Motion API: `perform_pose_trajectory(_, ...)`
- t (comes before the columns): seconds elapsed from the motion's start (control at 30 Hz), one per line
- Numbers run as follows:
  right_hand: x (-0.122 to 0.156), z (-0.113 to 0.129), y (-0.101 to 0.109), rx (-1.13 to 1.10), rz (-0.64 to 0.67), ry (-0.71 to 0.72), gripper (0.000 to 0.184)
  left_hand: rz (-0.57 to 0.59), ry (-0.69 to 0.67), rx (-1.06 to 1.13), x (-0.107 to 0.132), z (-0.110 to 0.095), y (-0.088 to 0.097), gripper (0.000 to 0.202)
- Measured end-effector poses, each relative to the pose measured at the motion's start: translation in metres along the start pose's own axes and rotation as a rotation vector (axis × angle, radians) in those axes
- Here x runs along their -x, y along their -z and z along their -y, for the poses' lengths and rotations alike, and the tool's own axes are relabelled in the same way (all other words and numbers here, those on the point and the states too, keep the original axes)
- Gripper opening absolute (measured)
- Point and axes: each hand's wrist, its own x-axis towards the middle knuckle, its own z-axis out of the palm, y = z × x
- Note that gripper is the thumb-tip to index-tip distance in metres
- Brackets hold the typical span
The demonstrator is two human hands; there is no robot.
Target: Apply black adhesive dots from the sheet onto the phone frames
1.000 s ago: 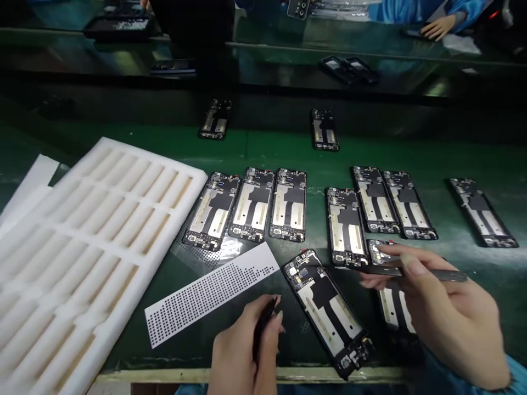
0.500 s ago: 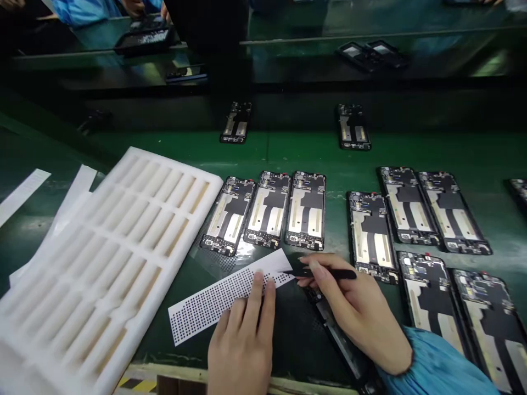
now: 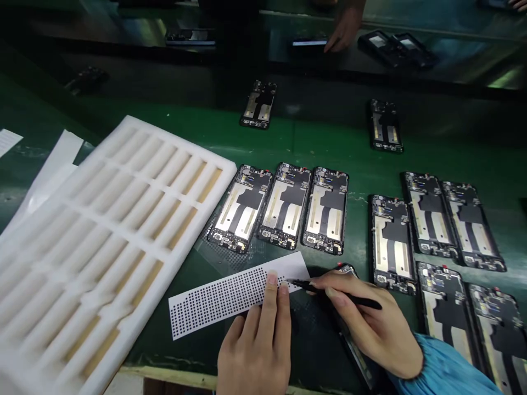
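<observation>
White perforated strip (image 3: 230,299): I log left hand (image 3: 253,343) fingers together, pressing it flat; right hand (image 3: 364,323) pinching black tweezers (image 3: 341,292), tips on it.

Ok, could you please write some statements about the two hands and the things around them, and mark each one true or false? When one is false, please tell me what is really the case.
The right hand holds black tweezers. True.

The left hand grips a screwdriver. False: its fingers press on a white sheet with rows of black dots.

The white foam tray lies to the right of the hands. False: it lies to their left.

Three phone frames lie side by side just beyond the dotted sheet. True.
</observation>
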Motion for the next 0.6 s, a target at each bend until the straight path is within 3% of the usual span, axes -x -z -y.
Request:
perform_pose_trajectory(0.3, -0.004, 0.004, 0.008, 0.033, 0.132, 0.069, 0.032, -0.037, -0.039, 0.041, 0.001, 0.004, -0.004, 0.052)
perform_pose_trajectory(0.43, -0.017, 0.013, 0.013, 0.050, 0.223, 0.117, 0.023, -0.139, -0.048, 0.065, 0.002, 0.007, -0.013, 0.052)
perform_pose_trajectory(0.6, -0.026, 0.018, 0.016, 0.084, 0.261, 0.200, 0.017, -0.176, -0.015, 0.079, 0.002, 0.006, -0.016, 0.052)
